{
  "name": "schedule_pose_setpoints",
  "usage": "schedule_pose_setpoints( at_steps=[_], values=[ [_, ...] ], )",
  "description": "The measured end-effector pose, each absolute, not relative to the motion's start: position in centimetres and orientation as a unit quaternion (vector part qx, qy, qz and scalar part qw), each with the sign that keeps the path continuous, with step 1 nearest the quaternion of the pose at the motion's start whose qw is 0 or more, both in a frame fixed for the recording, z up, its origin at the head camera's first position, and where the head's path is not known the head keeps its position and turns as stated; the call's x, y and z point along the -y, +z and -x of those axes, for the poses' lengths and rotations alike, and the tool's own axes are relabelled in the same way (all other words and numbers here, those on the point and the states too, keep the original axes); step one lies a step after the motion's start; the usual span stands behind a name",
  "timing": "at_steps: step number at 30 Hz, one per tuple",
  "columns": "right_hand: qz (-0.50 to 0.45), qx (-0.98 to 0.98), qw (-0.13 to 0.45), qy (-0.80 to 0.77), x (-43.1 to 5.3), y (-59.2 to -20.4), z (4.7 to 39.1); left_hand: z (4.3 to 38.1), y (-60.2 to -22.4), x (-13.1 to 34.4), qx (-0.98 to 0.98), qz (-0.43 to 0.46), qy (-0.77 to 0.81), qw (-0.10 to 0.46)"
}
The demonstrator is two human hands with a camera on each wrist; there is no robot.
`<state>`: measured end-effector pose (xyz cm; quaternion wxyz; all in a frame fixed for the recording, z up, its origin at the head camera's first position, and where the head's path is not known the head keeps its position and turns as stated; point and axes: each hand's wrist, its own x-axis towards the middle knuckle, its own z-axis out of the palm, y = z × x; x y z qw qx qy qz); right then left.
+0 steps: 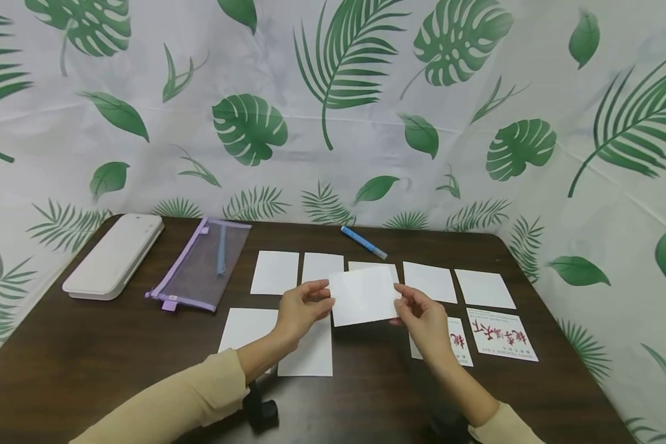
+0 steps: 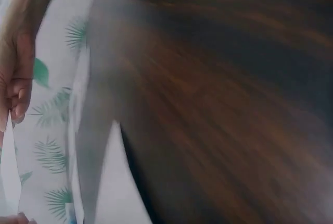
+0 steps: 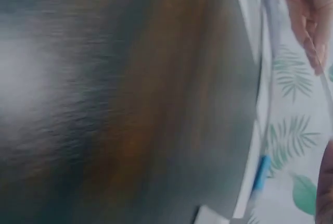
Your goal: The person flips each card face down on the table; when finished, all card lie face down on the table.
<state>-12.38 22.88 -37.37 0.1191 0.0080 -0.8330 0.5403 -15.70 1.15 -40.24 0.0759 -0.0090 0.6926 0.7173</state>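
A white card [image 1: 364, 296] is held up above the table by both hands. My left hand [image 1: 301, 313] pinches its left edge between thumb and fingers, while my right hand [image 1: 426, 322] pinches its right edge. Seen from the left wrist, the card [image 2: 9, 177] appears nearly edge-on. Several blank white cards lie in a back row, such as this card [image 1: 274, 272]; the raised card partly covers one. At front right lie two cards with red characters, a fully visible printed card [image 1: 502, 334] and another printed card [image 1: 462, 345] partly behind my right hand.
A blue marker [image 1: 364, 242] lies behind the back row. On the left are a purple-edged mesh zip pouch [image 1: 200, 271] and a white case [image 1: 113, 256]. Two white cards, including this front card [image 1: 313, 354], lie partly under my left arm. A leaf-patterned cloth [image 1: 333, 166] hangs behind the dark table [image 1: 161, 351].
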Motion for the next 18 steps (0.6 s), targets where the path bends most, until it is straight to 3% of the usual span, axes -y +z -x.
schedule_pose_setpoints(
  at_steps=[10, 18],
  values=[
    [0.017, 0.887, 0.004, 0.461, -24.9, -40.1, 11.2, 14.6, -41.5, -0.6, -0.814, -0.128, 0.56, 0.083],
    [-0.012, 0.912, -0.021, 0.409, -25.4, -41.0, 10.2, 13.9, -41.7, -0.8, -0.848, -0.209, 0.481, 0.077]
  ],
)
